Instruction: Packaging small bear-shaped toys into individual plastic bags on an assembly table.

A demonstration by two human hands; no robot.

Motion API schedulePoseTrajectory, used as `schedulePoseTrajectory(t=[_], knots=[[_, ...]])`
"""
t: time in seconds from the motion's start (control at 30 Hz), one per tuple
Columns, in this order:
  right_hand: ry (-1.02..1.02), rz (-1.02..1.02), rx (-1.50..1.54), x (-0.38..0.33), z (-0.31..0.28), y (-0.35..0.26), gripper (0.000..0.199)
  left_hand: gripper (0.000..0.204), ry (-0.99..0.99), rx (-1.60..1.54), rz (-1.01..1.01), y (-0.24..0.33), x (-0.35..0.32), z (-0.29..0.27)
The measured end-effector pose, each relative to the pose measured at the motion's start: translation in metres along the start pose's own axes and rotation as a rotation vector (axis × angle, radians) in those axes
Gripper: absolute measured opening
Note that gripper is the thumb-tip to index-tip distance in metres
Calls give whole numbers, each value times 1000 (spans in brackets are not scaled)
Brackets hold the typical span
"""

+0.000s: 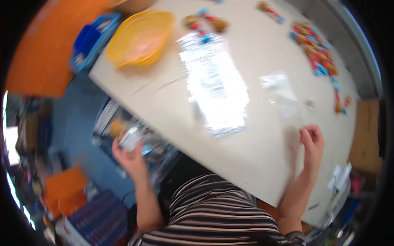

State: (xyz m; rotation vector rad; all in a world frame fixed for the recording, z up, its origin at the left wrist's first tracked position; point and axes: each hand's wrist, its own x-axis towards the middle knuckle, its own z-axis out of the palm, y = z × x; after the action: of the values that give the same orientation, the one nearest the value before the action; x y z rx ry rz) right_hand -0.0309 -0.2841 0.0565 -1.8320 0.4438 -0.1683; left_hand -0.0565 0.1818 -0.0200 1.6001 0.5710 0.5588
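My left hand (129, 153) reaches down beside the table into a clear bin (123, 135) of packets and grips a small clear packet (130, 138). My right hand (312, 143) rests on the pale table (262, 164) with its fingers curled, holding nothing, just below a small clear plastic bag (283, 94). A stack of clear flat bags (215, 86) lies in the middle of the table. The picture is blurred by motion.
A yellow bowl (139, 37) stands at the table's far left, a blue crate (92, 41) beside it. Wrapped snack bars (318, 55) lie along the far right side, a few more (205, 22) at the far edge. Orange and blue boxes (82, 205) sit on the floor at left.
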Motion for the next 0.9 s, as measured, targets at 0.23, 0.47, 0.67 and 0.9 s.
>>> schedulePoseTrajectory(t=[0.23,0.47,0.67,0.9], knots=[[437,-83,-331,75,-47,25,27,71,-65,721,-44,-97,38,-78],[193,164,-682,90,-36,14,48,49,-15,136,331,33,35,48],[37,-111,-169,88,14,-19,28,33,-653,-9,229,89,3,133],[-649,-268,-7,37,113,-82,29,40,-1010,76,206,110,-7,188]])
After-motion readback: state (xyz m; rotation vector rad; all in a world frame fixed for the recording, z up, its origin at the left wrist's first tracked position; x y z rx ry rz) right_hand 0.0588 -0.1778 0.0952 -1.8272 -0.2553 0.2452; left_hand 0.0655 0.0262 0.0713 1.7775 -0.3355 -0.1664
